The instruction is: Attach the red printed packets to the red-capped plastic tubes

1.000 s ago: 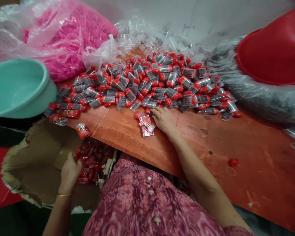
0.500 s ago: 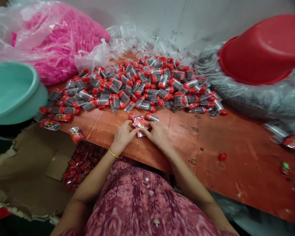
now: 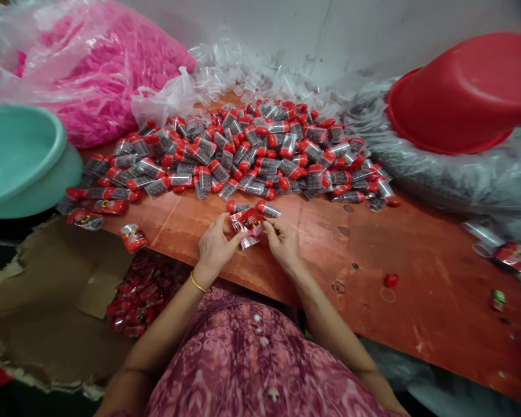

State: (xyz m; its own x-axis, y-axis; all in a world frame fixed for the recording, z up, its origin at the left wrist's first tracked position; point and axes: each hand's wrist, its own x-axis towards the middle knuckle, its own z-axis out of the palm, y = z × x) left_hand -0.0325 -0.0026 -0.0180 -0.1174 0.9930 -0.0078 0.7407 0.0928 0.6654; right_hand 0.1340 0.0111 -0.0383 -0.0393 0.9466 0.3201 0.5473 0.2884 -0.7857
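Note:
A small red printed plastic wrapper [image 3: 248, 222] with clear, shiny ends is pinched between my two hands above the table edge. My left hand [image 3: 217, 243] grips its left side with thumb and fingers; a gold bangle circles that wrist. On its right side, my right hand [image 3: 283, 242] holds it by the fingertips. Just beyond the wrapper lie two small clear tubes with red caps and dark contents, one of them a capped tube [image 3: 269, 209]. Behind them spreads a large heap of the same tubes [image 3: 243, 150]. Whether the wrapper has anything inside, I cannot tell.
Wrapped red packets [image 3: 134, 237] lie at the table's left edge, above a cardboard box [image 3: 56, 301] holding more. A teal basin [image 3: 21, 162] and a bag of pink pieces [image 3: 108, 75] stand left. At right, a red tub [image 3: 464, 92] rests on plastic bags. A red cap [image 3: 391, 280] lies nearby.
The wrapper has been turned and spread, showing more of its printed face. My right hand has shifted slightly right, its thumb drawn back from the wrapper's lower part.

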